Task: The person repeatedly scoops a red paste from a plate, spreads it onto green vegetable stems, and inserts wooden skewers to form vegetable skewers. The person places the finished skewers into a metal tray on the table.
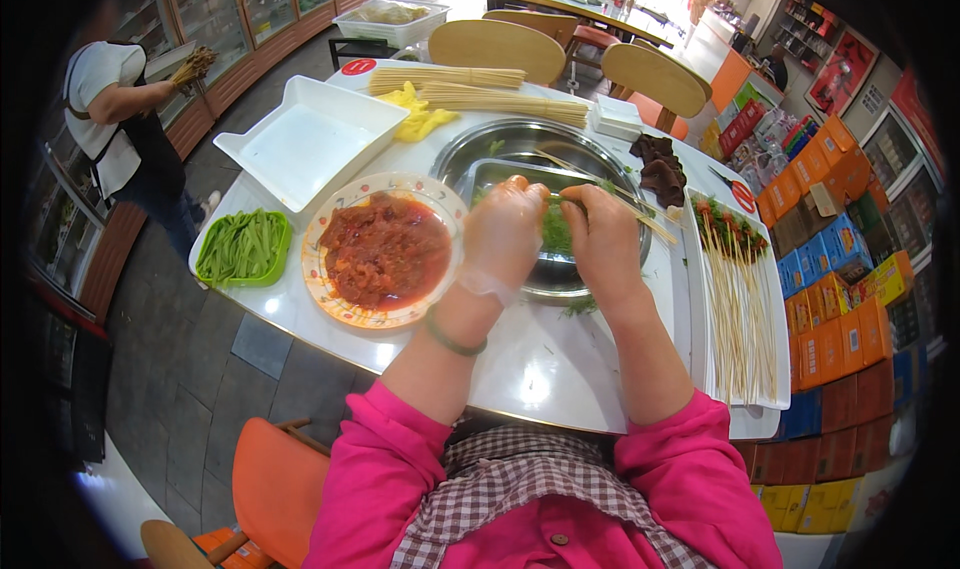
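Observation:
My left hand (pixel 506 231), in a clear plastic glove, is curled over a rectangular metal tray (pixel 487 168). My bare right hand (pixel 609 243) is close beside it, thumb and fingers bent together. Feathery green herbs (pixel 556 233) show between and below the hands; what the fingertips hold is hidden. The tray sits in a large round steel basin (pixel 465 138). A few bamboo skewers (pixel 652 225) lie across the basin's right side. Left of my gloved hand, a patterned plate (pixel 313 280) holds red marinated meat (pixel 386 250).
A white tray (pixel 780 329) of loaded skewers (pixel 739 291) stands right, near red-handled scissors (pixel 741 194) and dark brown pieces (pixel 660 168). Left are an empty white tray (pixel 315 138) and cut green vegetables (pixel 244 246). Bamboo sticks (pixel 502 102) and yellow gloves (pixel 416 115) lie behind. A person (pixel 124 126) stands left.

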The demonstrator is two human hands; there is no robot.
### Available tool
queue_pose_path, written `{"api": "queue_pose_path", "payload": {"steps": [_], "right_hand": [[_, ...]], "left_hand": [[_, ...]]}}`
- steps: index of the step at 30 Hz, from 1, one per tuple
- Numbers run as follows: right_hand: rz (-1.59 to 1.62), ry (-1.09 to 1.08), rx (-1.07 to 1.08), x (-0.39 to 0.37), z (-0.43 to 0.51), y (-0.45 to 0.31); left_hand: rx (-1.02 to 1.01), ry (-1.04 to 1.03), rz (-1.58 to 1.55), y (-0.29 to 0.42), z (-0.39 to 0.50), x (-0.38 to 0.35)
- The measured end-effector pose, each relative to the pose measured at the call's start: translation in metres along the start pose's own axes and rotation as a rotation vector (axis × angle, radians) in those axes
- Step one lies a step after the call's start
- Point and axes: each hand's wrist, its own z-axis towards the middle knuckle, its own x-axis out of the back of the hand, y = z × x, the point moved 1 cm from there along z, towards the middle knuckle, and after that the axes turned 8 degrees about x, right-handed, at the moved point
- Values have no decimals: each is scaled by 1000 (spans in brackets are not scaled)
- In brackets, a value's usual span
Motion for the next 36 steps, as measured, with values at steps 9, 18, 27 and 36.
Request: {"api": "queue_pose_path", "payload": {"steps": [9,18,27,36], "right_hand": [[96,15,48,1,0,2],[83,36,-144,-13,-4,-1],[1114,430,-548,-62,2,-2],[1009,293,-494,-61,-4,-24]], "left_hand": [[30,-66,-68,1,1,1],[198,32,-254,3,-1,0],[432,-50,-977,-16,-4,-29],[630,-191,-1282,-15,-8,-31]]}}
